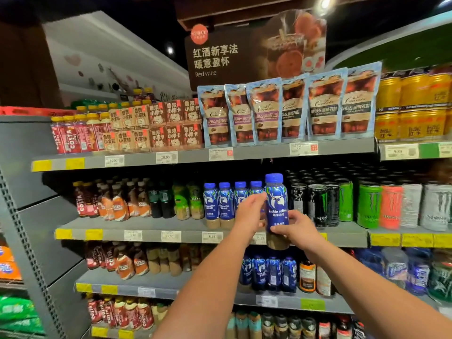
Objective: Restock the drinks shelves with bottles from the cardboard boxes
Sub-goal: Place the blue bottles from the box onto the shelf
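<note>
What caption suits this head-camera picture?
Both hands, left hand and right hand, hold a blue coffee bottle before the drinks shelf.

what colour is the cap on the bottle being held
Blue cap on the held bottle; head view.

A: Body only, quick. What shows?

B: Two forearms and two hands, nothing else of the person. Left hand (249,214), right hand (297,228).

A: Sleeves?

B: None in view. Both forearms are bare from the wrist down to the bottom edge of the frame, so any sleeve ends out of shot.

A: Gloves, watch, rings, bands?

B: No gloves. Wrists look plain, fingers look plain. Wide-angle lens stretches the forearms, so they read long and thick toward the frame edge.

A: Nails, marks?

B: Too small and blurred to tell. Left hand shows its back, right hand shows knuckles and thumb side.

A: Done, next.
</note>
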Motion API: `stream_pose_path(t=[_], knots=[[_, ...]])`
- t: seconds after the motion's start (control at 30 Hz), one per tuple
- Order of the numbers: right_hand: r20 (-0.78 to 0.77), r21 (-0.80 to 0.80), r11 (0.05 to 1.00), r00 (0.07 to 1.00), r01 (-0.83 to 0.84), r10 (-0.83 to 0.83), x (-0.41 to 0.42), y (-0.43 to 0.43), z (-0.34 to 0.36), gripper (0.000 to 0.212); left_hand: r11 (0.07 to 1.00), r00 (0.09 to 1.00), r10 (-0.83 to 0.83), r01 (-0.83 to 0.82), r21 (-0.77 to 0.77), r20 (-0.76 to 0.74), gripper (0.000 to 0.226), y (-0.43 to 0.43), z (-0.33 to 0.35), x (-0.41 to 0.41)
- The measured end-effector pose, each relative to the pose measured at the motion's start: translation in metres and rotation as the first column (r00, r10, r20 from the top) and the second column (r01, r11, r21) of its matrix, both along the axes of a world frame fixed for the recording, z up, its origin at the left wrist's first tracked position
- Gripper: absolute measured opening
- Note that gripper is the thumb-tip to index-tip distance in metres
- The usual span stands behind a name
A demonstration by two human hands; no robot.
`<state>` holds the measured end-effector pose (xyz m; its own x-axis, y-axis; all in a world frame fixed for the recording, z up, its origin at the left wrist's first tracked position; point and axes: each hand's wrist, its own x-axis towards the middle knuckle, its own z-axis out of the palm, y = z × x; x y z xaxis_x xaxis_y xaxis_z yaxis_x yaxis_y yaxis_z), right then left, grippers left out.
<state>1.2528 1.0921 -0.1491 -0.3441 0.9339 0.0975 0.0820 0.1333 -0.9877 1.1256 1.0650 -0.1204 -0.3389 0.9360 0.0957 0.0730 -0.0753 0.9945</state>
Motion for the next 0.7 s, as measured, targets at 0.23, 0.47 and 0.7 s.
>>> stream_pose_path(t=[0.23, 0.47, 0.7], knots=[[0.025, -0.019, 0.995, 0.995, 0.093, -0.093, -0.024, 0.041, 0.0, 0.037, 0.969, 0.979, -0.167, 0.185, -0.163, 0.12, 0.047, 0.042, -0.011, -0.03], [0.031, -0.007, 0.981, 0.981, 0.194, -0.194, -0.05, 0.078, -0.02, 0.037, 0.968, 0.975, -0.176, 0.197, -0.158, 0.139, 0.061, 0.092, -0.034, -0.052], [0.051, 0.032, 0.961, 0.959, 0.276, -0.277, -0.049, 0.131, -0.036, 0.038, 0.972, 0.969, -0.147, 0.179, -0.153, 0.199, 0.06, 0.118, -0.039, -0.035]])
